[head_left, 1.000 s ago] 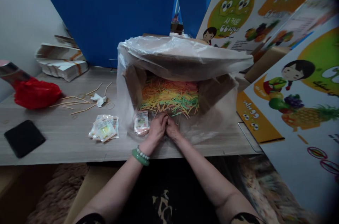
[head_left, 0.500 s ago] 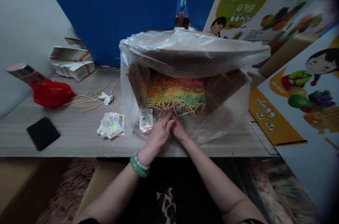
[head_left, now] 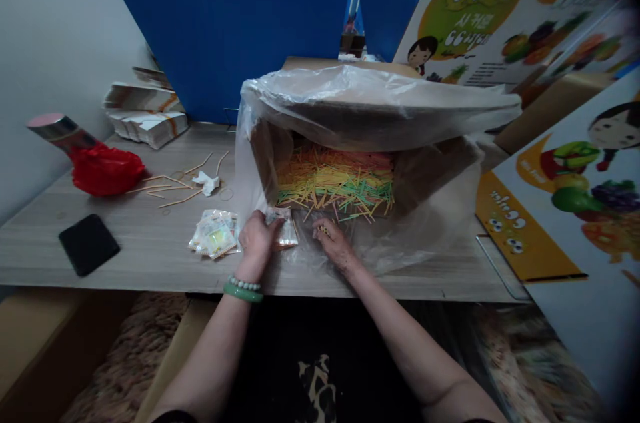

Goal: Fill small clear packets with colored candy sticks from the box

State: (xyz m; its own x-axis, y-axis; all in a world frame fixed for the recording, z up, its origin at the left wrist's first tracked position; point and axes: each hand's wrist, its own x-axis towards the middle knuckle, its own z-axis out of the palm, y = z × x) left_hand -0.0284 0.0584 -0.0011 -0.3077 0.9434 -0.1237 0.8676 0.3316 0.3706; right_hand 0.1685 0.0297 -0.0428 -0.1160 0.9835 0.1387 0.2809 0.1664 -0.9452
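Observation:
A carton lined with a clear plastic bag lies with its opening toward me, and many thin coloured sticks are spread inside it. In front of its left corner, my left hand has thumb and fingers closed on a small printed plastic packet, one of a little stack. My right hand is curled at the carton's front edge around a small bundle of sticks, of which only the pale ends show. Further left lies a loose pile of similar packets.
On the table's left are a black flat case, a red wrapped object with a tube, loose sticks, crumpled white tissue and banded stacks of flat packaging. Large printed boxes stand at right.
My hands, together before, are now apart. The left has moved left onto the packet stack; the right stays near the carton's front edge, with stick ends now showing. The view has shifted slightly.

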